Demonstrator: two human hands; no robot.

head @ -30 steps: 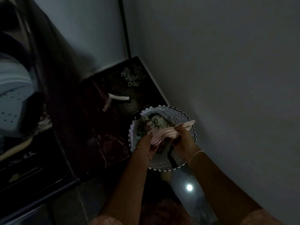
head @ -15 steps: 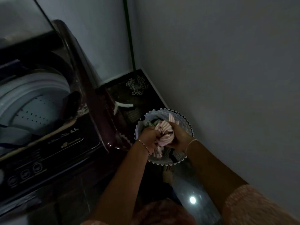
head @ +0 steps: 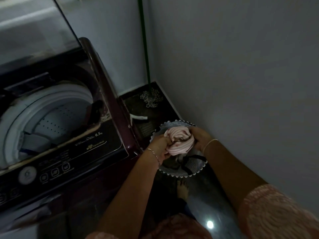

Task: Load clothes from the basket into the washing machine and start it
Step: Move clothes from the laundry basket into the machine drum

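Note:
A bundled pink striped garment (head: 179,141) is lifted just above the white scalloped laundry basket (head: 198,169) on the floor by the right wall. My left hand (head: 159,146) grips its left side and my right hand (head: 201,137) grips its right side. More dark clothes (head: 188,161) lie in the basket under it. The dark maroon top-load washing machine (head: 96,144) stands at the left with its lid (head: 43,26) up and its white drum (head: 51,121) open; some cloth lies inside.
A green-handled mop (head: 151,99) leans in the far corner, its head on the dark floor. A white hose end (head: 138,117) lies between machine and basket. The control panel with buttons (head: 55,172) faces me. My bare foot (head: 182,188) stands just before the basket.
Both hands have gathered the pink garment from a stretched strip into a bundle and raised it over the basket. My view has swung left and up, bringing the machine's drum into sight.

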